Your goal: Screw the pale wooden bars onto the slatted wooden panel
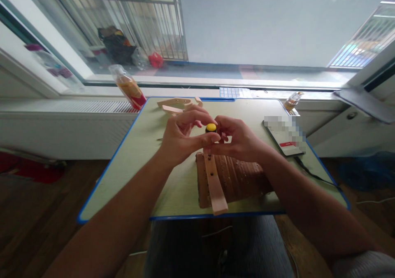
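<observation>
Tool [211, 127]: at strap [216, 193]'s 12 o'clock end; likely light, stiff; hold by sides.
Left hand [180, 137]: grip closed round tool.
Right hand [242, 139]: fingers bunched beside it; hold cannot be told.

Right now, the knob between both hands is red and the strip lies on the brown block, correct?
Not red: the head view shows a yellow knob between left hand and right hand. The strip does lie on the brown block.

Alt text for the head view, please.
The left hand holds a small, yellow-topped black object, with the right hand close beside it. Nearer the camera, a flat tan strip with dark holes lies over a brown board on a pale green, blue-edged table.
</observation>
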`<move>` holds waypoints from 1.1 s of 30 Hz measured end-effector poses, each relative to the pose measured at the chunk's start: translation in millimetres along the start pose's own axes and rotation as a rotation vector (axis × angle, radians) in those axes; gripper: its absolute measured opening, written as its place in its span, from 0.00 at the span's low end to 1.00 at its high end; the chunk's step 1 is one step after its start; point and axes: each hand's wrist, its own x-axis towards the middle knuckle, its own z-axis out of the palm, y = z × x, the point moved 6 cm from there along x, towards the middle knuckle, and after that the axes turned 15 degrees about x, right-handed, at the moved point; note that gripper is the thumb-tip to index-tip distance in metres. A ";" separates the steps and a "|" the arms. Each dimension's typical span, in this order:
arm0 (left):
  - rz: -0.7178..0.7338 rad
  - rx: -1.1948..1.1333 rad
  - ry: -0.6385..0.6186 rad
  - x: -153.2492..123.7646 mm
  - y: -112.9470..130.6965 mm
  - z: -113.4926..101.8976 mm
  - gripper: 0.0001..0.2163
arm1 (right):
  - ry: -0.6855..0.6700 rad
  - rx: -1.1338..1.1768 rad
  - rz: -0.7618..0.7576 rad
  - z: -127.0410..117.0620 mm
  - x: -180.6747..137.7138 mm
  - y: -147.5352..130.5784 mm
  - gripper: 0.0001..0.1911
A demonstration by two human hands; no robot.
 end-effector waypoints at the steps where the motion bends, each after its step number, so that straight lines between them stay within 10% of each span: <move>1: 0.000 -0.003 0.003 0.1 0.5 -0.4 0.15 | 0.004 0.008 0.017 -0.8 0.1 -0.1 0.19; 33: 0.025 0.009 -0.052 2.8 9.9 -9.2 0.09 | -0.068 0.014 0.063 -3.1 1.7 -4.6 0.12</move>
